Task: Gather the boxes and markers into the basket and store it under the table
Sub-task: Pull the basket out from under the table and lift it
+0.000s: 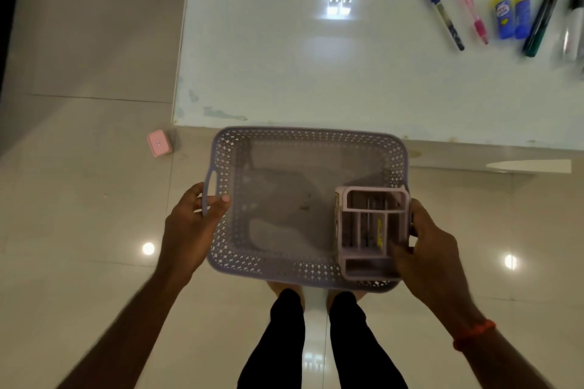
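Head view: both hands, left (192,218) and right (433,240), grip a perforated plastic basket (284,199) holding a pink box (369,234); markers (474,16) lie on the glossy table (284,57).

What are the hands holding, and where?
Both hold the basket: left hand at its left handle, right hand at the right side, fingers also on the organizer inside.

A perforated lilac basket (308,208) sits level before the table edge, a pink divided box (371,232) standing in its right end; markers (443,14) lie far right on the table.
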